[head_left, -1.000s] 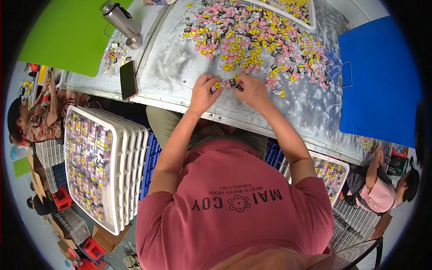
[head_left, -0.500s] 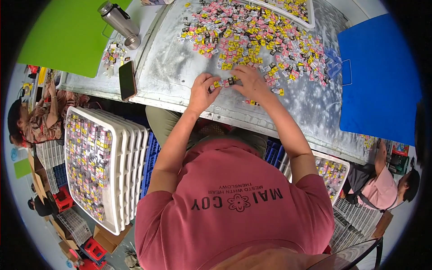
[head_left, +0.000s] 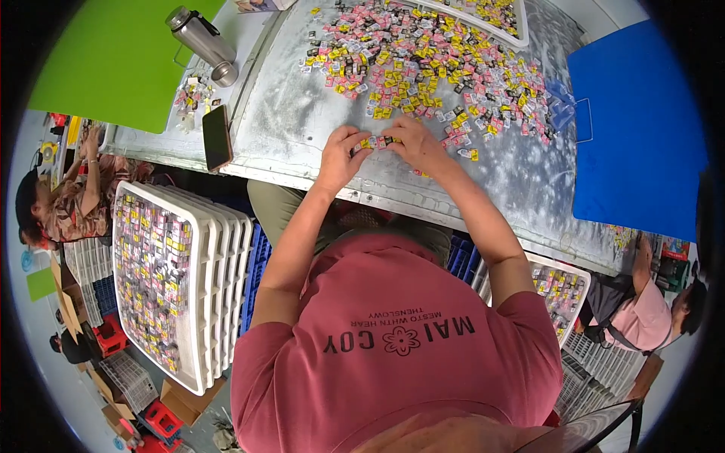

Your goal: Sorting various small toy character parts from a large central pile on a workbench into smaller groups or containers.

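Near the front edge of the grey metal table (head_left: 291, 132), my left hand (head_left: 342, 160) pinches the left end of a short row of small square pieces (head_left: 375, 142) in yellow, black, pink and white. My right hand (head_left: 418, 145) has its fingers closed at the row's right end. The row lies sideways between my fingertips, and its ends are partly hidden by them. Just beyond my hands spreads a large loose heap of similar small pieces (head_left: 423, 64). A few loose pieces (head_left: 468, 154) rest to the right of my right hand. What exactly the pieces are is too small to tell.
A phone (head_left: 217, 138) and a steel flask (head_left: 200, 36) stand at the left. White trays (head_left: 215, 287) of pieces are stacked left of me, another tray (head_left: 578, 291) at right. Green (head_left: 106, 60) and blue panels (head_left: 638, 128) flank the table. Other people (head_left: 642, 306) sit on both sides.
My right hand has moved slightly left and closed in on the row's right end. My left hand stays at the other end.
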The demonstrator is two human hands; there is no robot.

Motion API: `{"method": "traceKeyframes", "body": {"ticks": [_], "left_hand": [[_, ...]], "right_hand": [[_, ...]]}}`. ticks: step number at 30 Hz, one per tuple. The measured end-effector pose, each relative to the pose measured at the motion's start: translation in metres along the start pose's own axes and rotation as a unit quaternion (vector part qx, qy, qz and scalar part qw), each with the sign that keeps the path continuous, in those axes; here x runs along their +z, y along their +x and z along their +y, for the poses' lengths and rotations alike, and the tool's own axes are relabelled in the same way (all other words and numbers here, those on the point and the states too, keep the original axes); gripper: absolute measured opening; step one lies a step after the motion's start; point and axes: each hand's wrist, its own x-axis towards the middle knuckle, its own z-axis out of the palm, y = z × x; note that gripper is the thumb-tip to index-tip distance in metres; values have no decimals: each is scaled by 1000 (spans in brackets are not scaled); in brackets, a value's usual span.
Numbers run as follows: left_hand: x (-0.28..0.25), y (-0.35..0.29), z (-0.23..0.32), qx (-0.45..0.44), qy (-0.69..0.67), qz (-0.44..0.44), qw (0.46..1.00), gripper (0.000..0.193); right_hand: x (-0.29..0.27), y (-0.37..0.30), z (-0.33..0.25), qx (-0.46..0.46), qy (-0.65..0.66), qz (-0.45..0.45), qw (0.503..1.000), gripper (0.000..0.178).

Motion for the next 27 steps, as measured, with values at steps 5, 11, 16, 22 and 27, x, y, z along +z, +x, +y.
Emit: {"method": "traceKeyframes", "body": {"ticks": [5,11,16,22,27], "left_hand": [[0,-2,-5,13,1,10,1000,38],[2,-2,-5,19,3,16,1000,38],[2,-2,-5,18,11,24,999,39],[2,-2,-2,7,16,22,1000,40],[1,-1,0,23,23,25,999,40]], "right_hand": [[-15,-2,0,106,49,71,991,31],[-32,-8,23,130,-7,81,988,32],[-25,1,11,161,-83,91,979,36],[-14,14,11,153,-165,139,964,35],[-14,12,18,142,-160,148,966,34]]}}
